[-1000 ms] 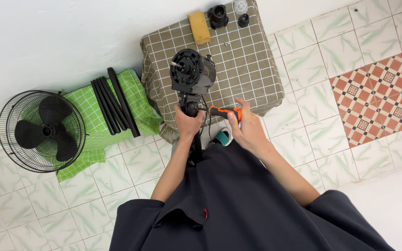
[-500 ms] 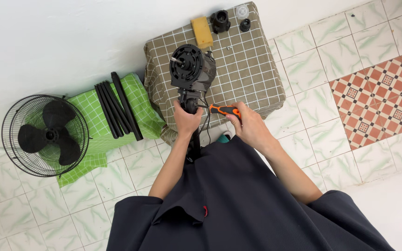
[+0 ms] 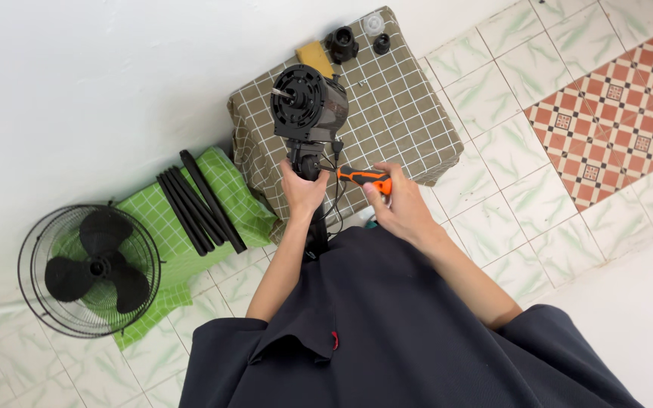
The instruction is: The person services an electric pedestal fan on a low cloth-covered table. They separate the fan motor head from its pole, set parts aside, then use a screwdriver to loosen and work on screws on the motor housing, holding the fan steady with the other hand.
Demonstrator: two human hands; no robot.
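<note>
both forearms reach up from the bottom centre of the frame. the left hand is closed around the neck below the black fan motor, which stands on the checked cloth bench at upper centre, its shaft pointing to the upper left. the right hand grips an orange-handled screwdriver, lying level, tip toward the neck. at lower left, a wire fan guard holds the black blade on a green cloth beside black bars.

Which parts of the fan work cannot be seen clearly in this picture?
Head view only:
- Screwdriver tip: hidden between the fan motor neck and the hands.
- Neck joint: covered by the left hand.
- Right hand fingertips: wrapped behind the handle.
- Small parts on the checked cloth: too small to identify.
</note>
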